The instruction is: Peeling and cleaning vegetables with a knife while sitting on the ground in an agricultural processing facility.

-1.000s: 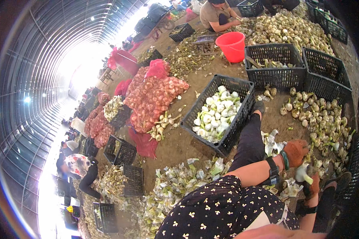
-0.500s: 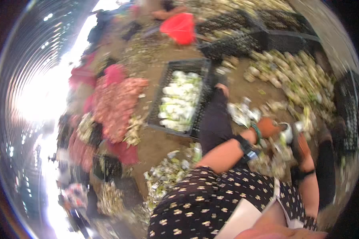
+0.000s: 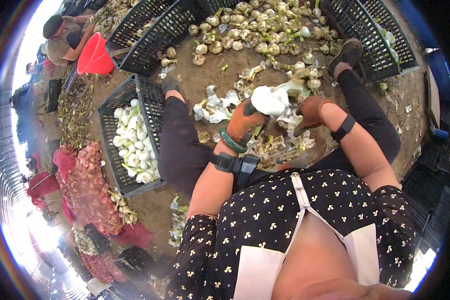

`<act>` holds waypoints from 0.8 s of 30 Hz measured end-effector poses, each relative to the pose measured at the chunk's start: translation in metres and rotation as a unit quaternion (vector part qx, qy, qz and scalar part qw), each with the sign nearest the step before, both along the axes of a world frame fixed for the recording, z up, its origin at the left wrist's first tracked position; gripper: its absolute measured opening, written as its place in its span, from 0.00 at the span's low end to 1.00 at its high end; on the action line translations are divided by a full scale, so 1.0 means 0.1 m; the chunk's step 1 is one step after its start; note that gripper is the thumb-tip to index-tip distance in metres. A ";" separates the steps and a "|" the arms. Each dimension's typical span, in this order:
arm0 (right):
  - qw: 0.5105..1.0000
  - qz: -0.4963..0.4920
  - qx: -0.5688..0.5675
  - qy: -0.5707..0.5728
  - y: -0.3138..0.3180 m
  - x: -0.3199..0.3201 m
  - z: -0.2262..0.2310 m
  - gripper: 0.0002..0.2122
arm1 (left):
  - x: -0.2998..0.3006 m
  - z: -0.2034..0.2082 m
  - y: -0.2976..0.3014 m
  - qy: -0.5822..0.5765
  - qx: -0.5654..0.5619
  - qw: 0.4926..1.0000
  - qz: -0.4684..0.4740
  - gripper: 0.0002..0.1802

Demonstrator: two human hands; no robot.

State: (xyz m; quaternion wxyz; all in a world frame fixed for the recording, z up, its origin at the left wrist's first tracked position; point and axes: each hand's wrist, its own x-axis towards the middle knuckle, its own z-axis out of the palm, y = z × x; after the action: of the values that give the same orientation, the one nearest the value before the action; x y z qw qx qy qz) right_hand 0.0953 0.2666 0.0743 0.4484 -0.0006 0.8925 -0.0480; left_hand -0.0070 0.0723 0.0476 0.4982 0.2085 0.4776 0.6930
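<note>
Left hand point(image 3: 246, 121), in an orange glove, is wrapped on the side of a big white garlic bulb point(image 3: 270, 101). The right hand point(image 3: 312, 112) has a glove too. It is on the other side of the bulb, with its fingers bent. The bulb's stalk is blurry there, so I can't tell if the right hand touches it, or if its fingers pinch anything.

Half a second ago, the two hands were close together, off to the right of the view. Now they are in the middle with a bigger gap, and the bulb sits between them, easy to see. I think that means this bulb is the one being worked on.

Dry, papery skins point(image 3: 217, 109) lie on the dirt floor just past the left hand. Farther out are dirty brown bulbs point(image 3: 233, 45). A black crate point(image 3: 151, 107) with white bulbs point(image 3: 135, 140) inside stands beside the left leg point(image 3: 182, 145).
</note>
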 end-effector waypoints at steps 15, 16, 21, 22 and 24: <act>0.604 -0.580 -0.489 0.243 0.13 -0.13 0.14 0.19 | 0.07 0.03 -0.17 -0.185 0.050 0.981 0.008 0.23; 0.762 -0.459 -0.402 0.215 0.12 -0.08 -0.05 0.27 | 0.12 0.10 -0.17 -0.181 0.036 0.983 0.018 0.23; 0.889 -0.239 -0.311 0.236 -0.05 -0.02 0.11 0.36 | 0.04 -0.19 -0.17 -0.097 -0.029 0.992 0.073 0.25; 0.835 -0.295 -0.418 0.204 -0.13 -0.03 0.28 0.36 | 0.03 -0.23 -0.17 -0.074 -0.053 0.994 0.059 0.26; 0.645 -0.405 -0.606 0.230 -0.36 -0.02 -0.18 0.33 | 0.09 -0.44 -0.11 0.034 -0.103 0.993 0.039 0.26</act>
State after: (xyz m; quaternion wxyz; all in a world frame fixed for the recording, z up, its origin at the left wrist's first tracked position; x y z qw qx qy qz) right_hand 0.0934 0.2310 0.0560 0.0638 0.0787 0.6501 -0.7530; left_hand 0.0021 0.0609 0.0037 0.4734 0.1607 0.5706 0.6516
